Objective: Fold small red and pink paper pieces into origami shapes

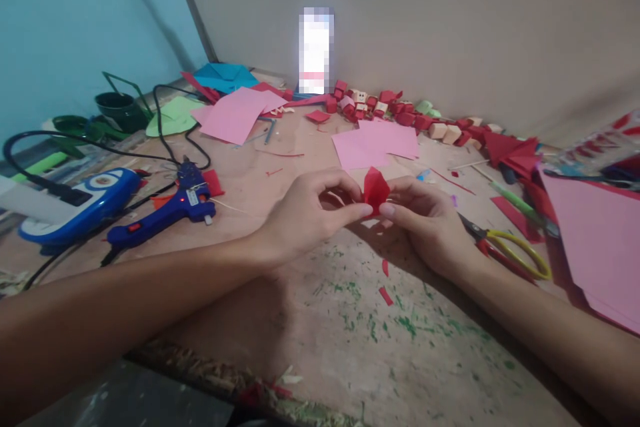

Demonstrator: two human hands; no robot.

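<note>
A small folded piece of red paper (375,188) is held up over the middle of the table, pinched between both hands. My left hand (325,205) grips its left lower edge between thumb and fingers. From the other side, my right hand (420,213) pinches the lower right edge, its thumb tip close to the left one. The fingers behind the paper are partly hidden. Two red paper scraps (385,295) lie on the table below. Scissors (510,250) with yellow and red handles rest beside my right wrist, partly covered by it.
A blue glue gun (170,213) with a lit red light lies left, near a blue power strip (83,207) and black cables. Pink sheets (375,145) and several small red paper boxes (400,110) line the back. A lit phone (316,50) stands there. More pink paper (600,233) lies right.
</note>
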